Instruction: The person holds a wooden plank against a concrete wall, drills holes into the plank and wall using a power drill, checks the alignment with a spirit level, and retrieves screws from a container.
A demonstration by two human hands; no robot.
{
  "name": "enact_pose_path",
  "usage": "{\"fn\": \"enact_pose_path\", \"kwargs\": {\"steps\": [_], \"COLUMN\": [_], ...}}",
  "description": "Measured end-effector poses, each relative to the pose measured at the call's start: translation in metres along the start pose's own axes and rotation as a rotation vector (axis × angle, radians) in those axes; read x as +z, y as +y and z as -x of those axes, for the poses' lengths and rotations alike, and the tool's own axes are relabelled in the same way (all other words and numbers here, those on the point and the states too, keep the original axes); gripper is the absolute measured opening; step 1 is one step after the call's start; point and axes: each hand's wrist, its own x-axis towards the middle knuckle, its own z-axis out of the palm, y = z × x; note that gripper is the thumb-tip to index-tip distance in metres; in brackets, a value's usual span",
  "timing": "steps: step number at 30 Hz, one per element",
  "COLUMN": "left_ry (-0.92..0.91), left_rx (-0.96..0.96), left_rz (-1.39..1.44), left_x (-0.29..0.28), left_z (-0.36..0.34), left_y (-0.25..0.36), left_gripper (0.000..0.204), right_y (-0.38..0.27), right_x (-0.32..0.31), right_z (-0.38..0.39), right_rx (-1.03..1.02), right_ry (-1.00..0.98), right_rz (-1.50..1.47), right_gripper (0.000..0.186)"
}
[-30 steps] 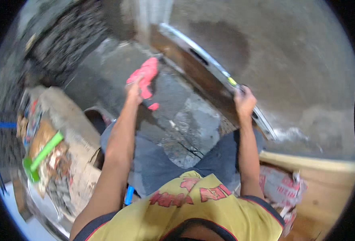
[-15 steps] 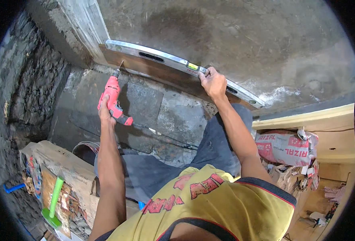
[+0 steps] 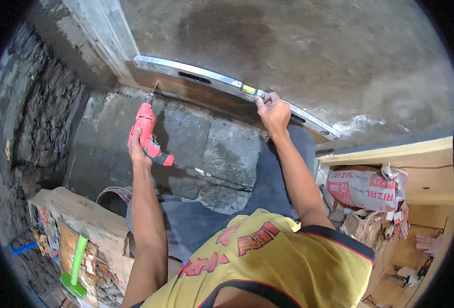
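My left hand point(image 3: 137, 146) is wrapped round the grip of a pink-red power drill point(image 3: 145, 121). Its thin bit points away from me, the tip at the face of a brown wooden board point(image 3: 178, 88); whether it has entered the wood, I cannot tell. A long silver spirit level point(image 3: 219, 80) lies along the board's top edge, its yellow-green vial near the middle. My right hand point(image 3: 274, 114) grips the level just right of that vial, fingers over the top edge and board. The drill's dark cord trails right across the floor.
Beyond the board stretches a grey cement surface point(image 3: 309, 56). Rough dark wall point(image 3: 42, 113) rises at left. A bucket point(image 3: 114, 199) stands near my left forearm, beside cardboard point(image 3: 91, 218) and a green-handled tool point(image 3: 78, 259). At right lies a red-and-white sack point(image 3: 360, 187) beside a pale wooden edge point(image 3: 391, 153).
The whole view has shifted slightly. Both hands keep their holds, and drill, board and level stay in nearly the same places relative to each other.
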Motion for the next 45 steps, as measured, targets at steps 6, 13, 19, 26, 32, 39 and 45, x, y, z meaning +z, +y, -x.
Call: {"fn": "enact_pose_path", "kwargs": {"steps": [6, 13, 19, 26, 32, 39, 45], "left_ry": [-0.016, -0.04, -0.014, 0.017, 0.055, 0.1, 0.163], "left_rx": [-0.026, 0.009, -0.018, -0.058, 0.031, 0.063, 0.054], "left_rz": [0.032, 0.045, 0.061, 0.096, 0.041, 0.085, 0.023], "left_x": [-0.012, -0.012, 0.002, -0.009, 0.006, -0.028, -0.006], "left_z": [-0.003, -0.005, 0.007, -0.001, 0.009, -0.021, -0.012], "left_y": [0.006, 0.004, 0.005, 0.007, 0.002, -0.015, -0.012], "left_gripper": [0.041, 0.039, 0.036, 0.04, 0.051, 0.047, 0.048], "right_y": [-0.008, -0.012, -0.015, -0.035, -0.038, -0.097, -0.153], "right_x": [0.013, 0.019, 0.029, 0.047, 0.048, -0.088, -0.156], "right_z": [0.007, 0.021, 0.023, 0.013, 0.031, 0.056, 0.032], "right_rx": [0.028, 0.292, 0.723, 0.908, 0.798, 0.237, -0.28], "right_ry": [0.034, -0.118, -0.341, -0.348, -0.008, -0.043, -0.37], "right_rz": [-0.035, -0.277, -0.878, -1.699, -1.729, -1.514, -1.483], "right_gripper": [0.034, 0.054, 0.068, 0.094, 0.044, 0.039, 0.045]}}
